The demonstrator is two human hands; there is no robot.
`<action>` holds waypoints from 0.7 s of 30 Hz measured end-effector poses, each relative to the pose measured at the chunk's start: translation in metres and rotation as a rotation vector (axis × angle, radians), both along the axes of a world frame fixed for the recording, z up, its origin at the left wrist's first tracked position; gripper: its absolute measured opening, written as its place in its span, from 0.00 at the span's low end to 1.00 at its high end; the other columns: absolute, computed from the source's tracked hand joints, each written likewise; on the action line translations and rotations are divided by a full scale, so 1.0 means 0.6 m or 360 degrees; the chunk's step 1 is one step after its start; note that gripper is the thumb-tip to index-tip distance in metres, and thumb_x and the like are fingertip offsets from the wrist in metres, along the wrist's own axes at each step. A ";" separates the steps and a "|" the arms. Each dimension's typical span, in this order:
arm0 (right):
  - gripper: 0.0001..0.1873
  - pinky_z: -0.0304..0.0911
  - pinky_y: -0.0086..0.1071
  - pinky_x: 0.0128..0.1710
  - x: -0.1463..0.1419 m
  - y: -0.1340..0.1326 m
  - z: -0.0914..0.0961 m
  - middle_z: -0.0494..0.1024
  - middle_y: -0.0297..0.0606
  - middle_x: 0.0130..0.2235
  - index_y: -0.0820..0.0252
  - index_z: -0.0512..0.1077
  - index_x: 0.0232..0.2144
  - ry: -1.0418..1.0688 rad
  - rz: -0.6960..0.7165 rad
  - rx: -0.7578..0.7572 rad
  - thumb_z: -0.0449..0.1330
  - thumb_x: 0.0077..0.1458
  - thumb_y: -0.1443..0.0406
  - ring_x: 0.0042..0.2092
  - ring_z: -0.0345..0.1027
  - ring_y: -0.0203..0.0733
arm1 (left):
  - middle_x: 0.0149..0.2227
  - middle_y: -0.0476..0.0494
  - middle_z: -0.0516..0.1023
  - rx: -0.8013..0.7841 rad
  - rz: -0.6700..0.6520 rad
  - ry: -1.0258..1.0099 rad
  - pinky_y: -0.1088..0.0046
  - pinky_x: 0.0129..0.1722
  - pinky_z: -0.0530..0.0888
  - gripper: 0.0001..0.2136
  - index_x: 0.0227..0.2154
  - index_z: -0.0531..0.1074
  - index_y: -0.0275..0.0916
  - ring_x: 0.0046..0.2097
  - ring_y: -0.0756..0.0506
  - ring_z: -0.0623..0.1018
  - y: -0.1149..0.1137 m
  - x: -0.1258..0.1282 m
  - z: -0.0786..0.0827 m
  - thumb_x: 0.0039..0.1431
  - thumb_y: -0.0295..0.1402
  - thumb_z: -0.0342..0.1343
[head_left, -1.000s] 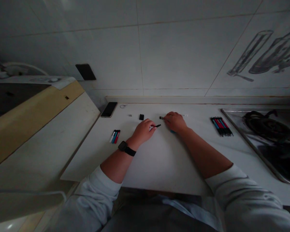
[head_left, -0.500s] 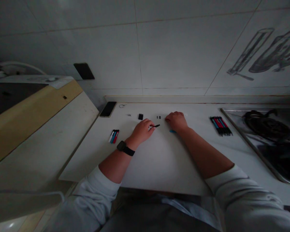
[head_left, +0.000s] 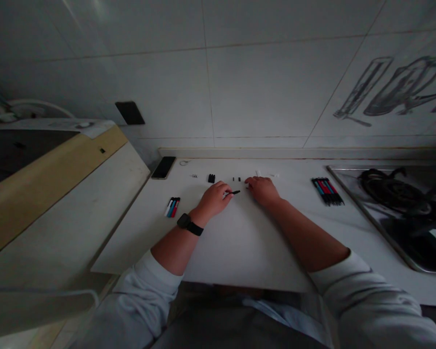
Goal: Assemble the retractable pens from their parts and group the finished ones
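Note:
My left hand [head_left: 215, 198] is closed in a pinch on a slim black pen part [head_left: 234, 192], its tip pointing right. My right hand [head_left: 262, 189] is curled just to the right of it, with fingertips low over the counter. Something small and dark shows at those fingertips, too small to name. Between and beyond the hands lie two tiny black pieces [head_left: 236, 179]. A cluster of black pen parts [head_left: 211, 178] and small springs [head_left: 194, 176] sit behind my left hand. Behind my right hand are small whitish pieces [head_left: 273, 175].
White, blue and red pen barrels [head_left: 172, 207] lie left on the white counter [head_left: 236, 247]. A phone [head_left: 163, 167] and a thin ring [head_left: 184, 163] are at the back left. Several pens [head_left: 327, 191] lie at right, beside the gas stove [head_left: 403, 198].
My right hand has shifted slightly left, toward the black pen part. The blue piece that lay under it is out of sight. My left hand keeps its pinch; the view has tilted slightly.

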State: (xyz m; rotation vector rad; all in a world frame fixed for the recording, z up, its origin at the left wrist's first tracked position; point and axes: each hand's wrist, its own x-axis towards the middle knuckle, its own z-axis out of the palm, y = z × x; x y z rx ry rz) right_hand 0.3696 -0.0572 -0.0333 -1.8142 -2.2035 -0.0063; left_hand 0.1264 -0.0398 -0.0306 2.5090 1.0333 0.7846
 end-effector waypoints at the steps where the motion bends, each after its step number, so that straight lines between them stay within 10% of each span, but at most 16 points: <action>1: 0.18 0.62 0.40 0.53 0.001 -0.003 0.000 0.82 0.47 0.49 0.57 0.78 0.52 0.0023 0.0023 0.0006 0.54 0.65 0.70 0.48 0.75 0.48 | 0.42 0.43 0.76 0.0000 -0.0001 -0.0002 0.65 0.46 0.74 0.02 0.38 0.75 0.39 0.43 0.44 0.76 0.000 0.000 0.000 0.64 0.31 0.60; 12: 0.14 0.67 0.39 0.50 0.008 -0.031 -0.004 0.75 0.46 0.44 0.59 0.75 0.43 0.0623 0.0093 0.0275 0.51 0.63 0.70 0.44 0.71 0.45 | 0.41 0.43 0.76 -0.0009 -0.0016 0.0014 0.65 0.46 0.75 0.02 0.38 0.76 0.39 0.44 0.44 0.77 -0.004 0.003 0.004 0.63 0.29 0.61; 21: 0.10 0.66 0.36 0.40 -0.003 -0.026 -0.010 0.79 0.37 0.35 0.56 0.73 0.38 0.1358 0.0024 0.0031 0.60 0.57 0.58 0.35 0.71 0.41 | 0.40 0.44 0.77 -0.0047 -0.0022 -0.0126 0.66 0.45 0.75 0.02 0.38 0.75 0.39 0.42 0.45 0.77 -0.002 0.005 0.001 0.64 0.29 0.60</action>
